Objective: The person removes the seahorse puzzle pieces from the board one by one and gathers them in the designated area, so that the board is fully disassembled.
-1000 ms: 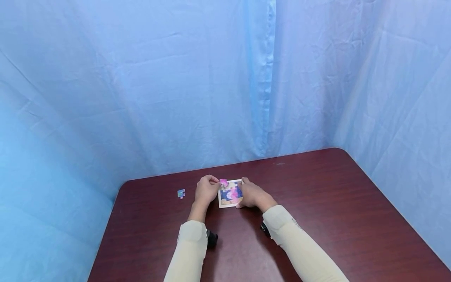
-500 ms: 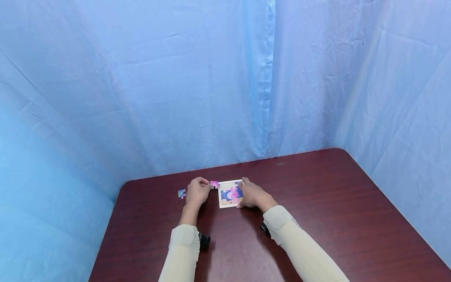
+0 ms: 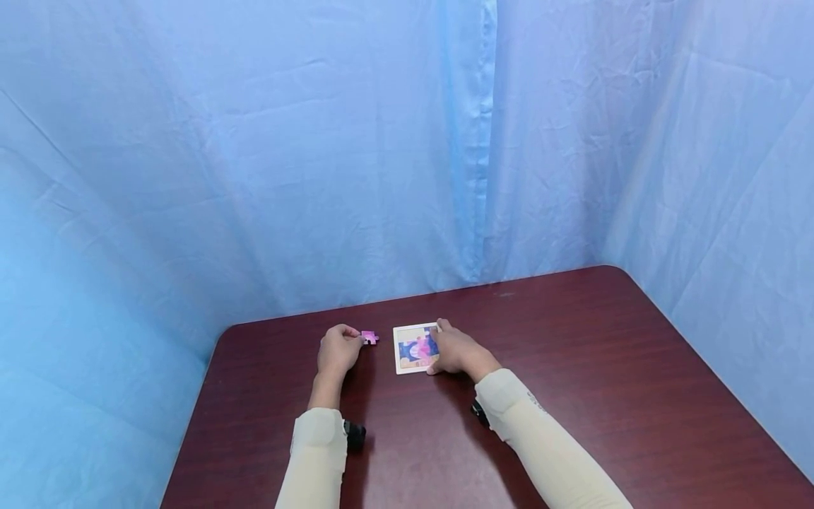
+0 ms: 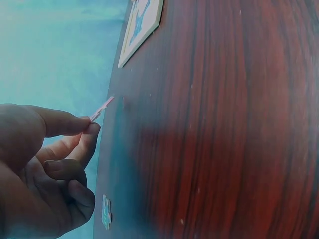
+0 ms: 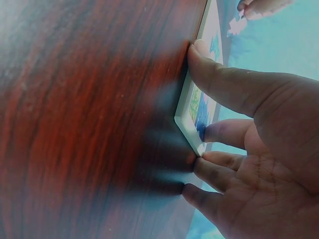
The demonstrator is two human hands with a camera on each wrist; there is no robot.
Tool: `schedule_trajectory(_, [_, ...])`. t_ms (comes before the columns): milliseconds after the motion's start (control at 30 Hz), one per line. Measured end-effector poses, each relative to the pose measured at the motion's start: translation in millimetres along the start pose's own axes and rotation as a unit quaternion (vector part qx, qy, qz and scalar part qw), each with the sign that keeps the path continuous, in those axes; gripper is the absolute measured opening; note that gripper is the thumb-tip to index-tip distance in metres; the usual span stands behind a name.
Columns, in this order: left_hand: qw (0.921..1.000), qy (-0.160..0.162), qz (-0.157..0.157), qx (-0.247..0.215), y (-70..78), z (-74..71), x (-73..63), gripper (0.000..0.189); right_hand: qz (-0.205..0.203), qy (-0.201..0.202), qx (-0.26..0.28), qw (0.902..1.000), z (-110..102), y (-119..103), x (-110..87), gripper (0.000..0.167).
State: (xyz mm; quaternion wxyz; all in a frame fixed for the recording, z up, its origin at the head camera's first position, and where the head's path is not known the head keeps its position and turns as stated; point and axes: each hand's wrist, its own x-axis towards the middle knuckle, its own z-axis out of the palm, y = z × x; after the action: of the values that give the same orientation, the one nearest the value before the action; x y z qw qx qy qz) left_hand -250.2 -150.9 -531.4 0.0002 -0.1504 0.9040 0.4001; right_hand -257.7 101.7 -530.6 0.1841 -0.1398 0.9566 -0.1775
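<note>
The left hand pinched a pink puzzle piece near the far edge of the table, tabletop lying between it and the framed puzzle, whose right side the right hand held. Only the left-wrist view showed a second piece.

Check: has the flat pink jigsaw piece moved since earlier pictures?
Yes: the pink piece has shifted toward the left edge of the reddish wood-grained table in the head view.

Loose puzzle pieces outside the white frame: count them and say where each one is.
2: a pink piece, pinched in the left hand, and a bluish piece on the table, low in the left wrist view. Others may be hidden.
</note>
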Motion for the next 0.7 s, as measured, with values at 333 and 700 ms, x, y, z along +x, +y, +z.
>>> schedule_trajectory(333, [0.9996, 0.005, -0.023, 0.014, -14.0, -14.2, 2.0, 0.016, 0.001, -0.003, -0.001, 1.0, -0.2, -1.4, -1.4, 0.093])
schedule_trajectory(700, [0.9994, 0.005, -0.03, 0.018, -26.2, -26.5, 6.1, 0.019, 0.006, -0.011, -0.007, 0.9999, -2.0, -1.9, -1.7, 0.092])
